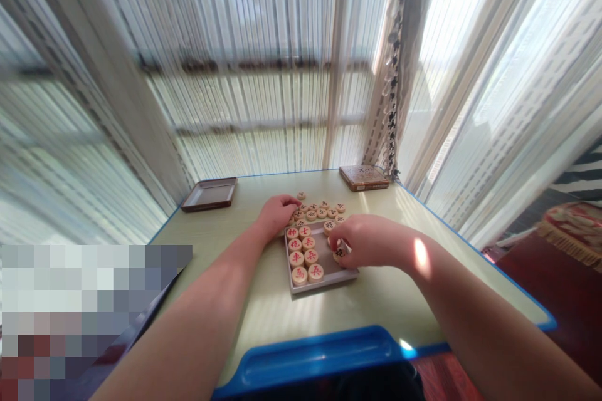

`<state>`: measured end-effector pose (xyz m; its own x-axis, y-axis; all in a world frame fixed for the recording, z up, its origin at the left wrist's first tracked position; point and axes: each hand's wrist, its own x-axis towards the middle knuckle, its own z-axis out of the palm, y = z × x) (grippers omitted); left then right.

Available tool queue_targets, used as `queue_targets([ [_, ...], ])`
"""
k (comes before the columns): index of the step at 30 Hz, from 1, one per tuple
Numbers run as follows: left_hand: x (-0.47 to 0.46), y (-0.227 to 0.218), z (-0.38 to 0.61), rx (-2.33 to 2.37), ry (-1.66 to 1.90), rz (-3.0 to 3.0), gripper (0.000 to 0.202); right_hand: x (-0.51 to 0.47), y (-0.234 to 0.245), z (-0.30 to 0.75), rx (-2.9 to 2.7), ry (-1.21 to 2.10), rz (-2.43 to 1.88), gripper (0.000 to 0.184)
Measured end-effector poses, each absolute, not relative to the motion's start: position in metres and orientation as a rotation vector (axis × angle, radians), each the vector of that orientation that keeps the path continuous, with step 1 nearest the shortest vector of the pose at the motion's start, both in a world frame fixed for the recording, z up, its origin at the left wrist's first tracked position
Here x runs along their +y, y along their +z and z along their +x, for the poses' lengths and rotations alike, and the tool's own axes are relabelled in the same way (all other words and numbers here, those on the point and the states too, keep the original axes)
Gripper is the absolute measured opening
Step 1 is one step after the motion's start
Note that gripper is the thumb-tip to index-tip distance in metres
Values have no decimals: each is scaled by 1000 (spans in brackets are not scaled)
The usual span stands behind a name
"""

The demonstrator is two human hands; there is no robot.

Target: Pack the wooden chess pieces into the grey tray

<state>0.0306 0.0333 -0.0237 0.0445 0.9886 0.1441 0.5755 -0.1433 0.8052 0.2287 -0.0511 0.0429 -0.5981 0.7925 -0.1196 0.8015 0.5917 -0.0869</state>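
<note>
A shallow grey tray (321, 286) lies on the table, with several round xiangqi pieces in it. Red-marked pieces (308, 243) fill two columns on its left side. On the tray's right side, my right hand (360, 239) pinches a black-marked xiangqi piece (339, 254) between thumb and fingers. Just above it sits another black-marked piece (329, 226). My left hand (277, 216) rests beside the tray's far left corner, fingers loosely stretched over the edge of a loose group of black-marked pieces (322, 213). What lies under those fingers is partly hidden.
An open box lid (210, 194) lies at the table's back left. A closed, patterned box (364, 177) lies at the back right. One lone piece (301, 195) sits behind the group. The table (399, 313) has a blue raised edge; striped curtains (244, 106) hang behind it.
</note>
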Motion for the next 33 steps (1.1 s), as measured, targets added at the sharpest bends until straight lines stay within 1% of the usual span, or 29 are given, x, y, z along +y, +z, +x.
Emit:
queue_targets([
  [7,31,-21,31,1607,926,1861,22,-50,43,230,2728,-267,1406,23],
  [17,34,-25,31,1592,958,1814,23,-51,43,230,2741,-287,1414,22],
  [21,37,-25,24,1652,1182,1702,32,-51,42,229,2736,-297,1411,22],
  [23,37,-23,19,1670,1261,1700,32,-50,43,229,2770,-299,1414,22],
  [25,35,-21,16,1618,1169,1760,34,-47,44,230,2842,-279,1438,24],
  [28,31,-20,15,1531,935,1862,55,-33,41,233,2944,-178,1592,29],
  [29,30,-20,15,1518,882,1896,59,-26,37,235,2966,-133,1672,31],
  [31,30,-20,15,1505,832,1954,58,-12,27,239,3001,-63,1828,30],
  [33,30,-20,16,1523,833,2006,52,1,16,242,3025,-64,1915,27],
])
